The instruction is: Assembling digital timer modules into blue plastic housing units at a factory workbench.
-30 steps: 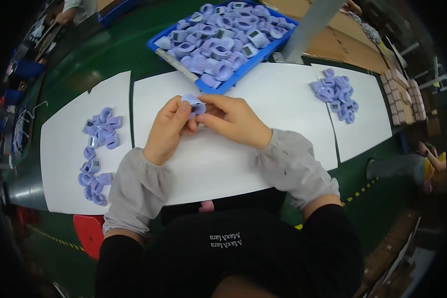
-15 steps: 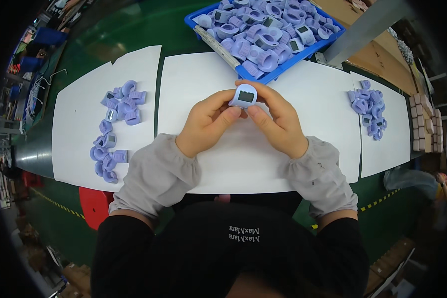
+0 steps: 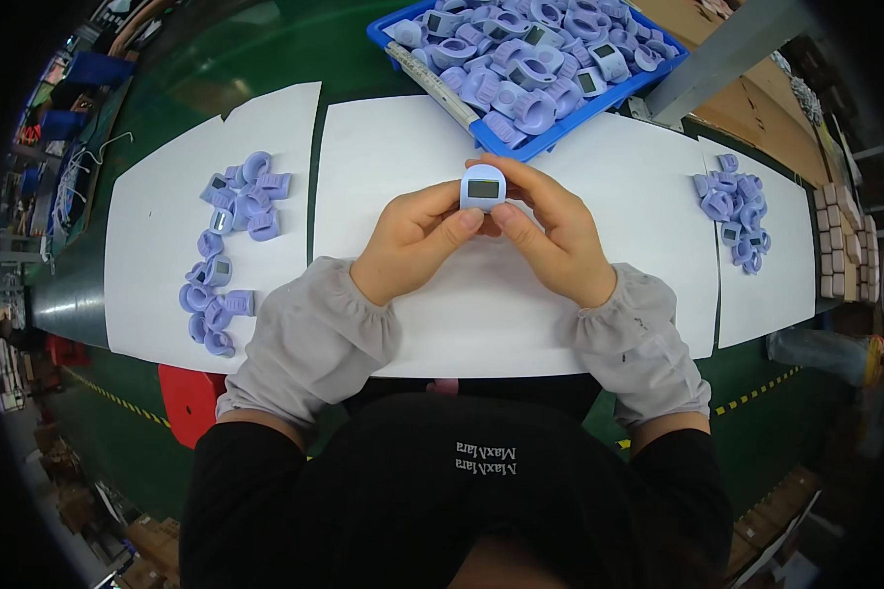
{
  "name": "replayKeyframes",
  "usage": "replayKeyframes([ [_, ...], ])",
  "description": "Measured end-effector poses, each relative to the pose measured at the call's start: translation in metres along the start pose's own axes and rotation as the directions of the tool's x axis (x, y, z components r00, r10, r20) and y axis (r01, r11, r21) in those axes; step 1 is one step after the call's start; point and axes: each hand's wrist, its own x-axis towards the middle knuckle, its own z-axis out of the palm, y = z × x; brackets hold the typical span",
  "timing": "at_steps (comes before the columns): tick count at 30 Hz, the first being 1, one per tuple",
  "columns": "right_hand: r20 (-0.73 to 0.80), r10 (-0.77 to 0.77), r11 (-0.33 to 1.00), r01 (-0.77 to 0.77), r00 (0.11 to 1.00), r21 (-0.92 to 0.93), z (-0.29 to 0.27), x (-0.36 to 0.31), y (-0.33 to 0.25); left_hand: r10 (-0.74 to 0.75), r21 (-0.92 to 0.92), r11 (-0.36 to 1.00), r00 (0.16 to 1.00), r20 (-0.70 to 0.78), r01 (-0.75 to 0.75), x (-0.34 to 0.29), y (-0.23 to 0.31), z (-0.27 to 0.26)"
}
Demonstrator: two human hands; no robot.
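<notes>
Between both hands, over the middle white sheet, is a small lavender ring-shaped counter (image 3: 483, 188) with a dark display facing up. My left hand (image 3: 410, 236) pinches its left side, thumb at the lower edge. On its right side my right hand (image 3: 550, 236) grips it too, with the thumb below and the index finger behind. The band under the display is mostly hidden by my fingers. Just beyond my hands stands a blue tray (image 3: 531, 149) heaped with similar lavender counters (image 3: 533, 111).
Loose lavender counters (image 3: 250, 203) lie scattered on the left white sheet (image 3: 147, 255). Another cluster of counters (image 3: 745, 218) sits on the right sheet. A grey metal post (image 3: 722, 59) rises beside the tray. A red stool (image 3: 189, 401) stands at the lower left.
The counter has turned slightly in my fingers, so its display now sits straighter. Both hands stay in nearly the same place; the whole view has shifted slightly.
</notes>
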Motion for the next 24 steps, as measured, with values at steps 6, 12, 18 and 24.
replayKeyframes([
  [6, -0.002, 0.003, 1.000, -0.003, 1.000, 0.015, 0.0001, -0.0005, -0.0002, -0.012, 0.064, 0.998, 1.000, 0.026, 0.010, 0.0003, 0.0018, -0.0009],
  [12, -0.004, -0.007, 0.999, 0.006, 1.000, -0.049, -0.0009, -0.0012, 0.0019, -0.007, 0.029, 1.000, 0.998, 0.056, 0.005, 0.0006, 0.0016, -0.0009],
  [18, -0.029, 0.064, 0.997, -0.063, 0.998, 0.039, -0.0020, 0.0000, 0.0002, -0.037, 0.080, 0.996, 0.997, 0.065, 0.031, -0.0003, -0.0027, -0.0024],
  [24, -0.008, 0.075, 0.987, -0.073, 0.997, 0.142, -0.0044, 0.0006, 0.0002, 0.011, 0.114, 0.993, 0.999, 0.045, -0.016, 0.0010, -0.0023, 0.0009],
])
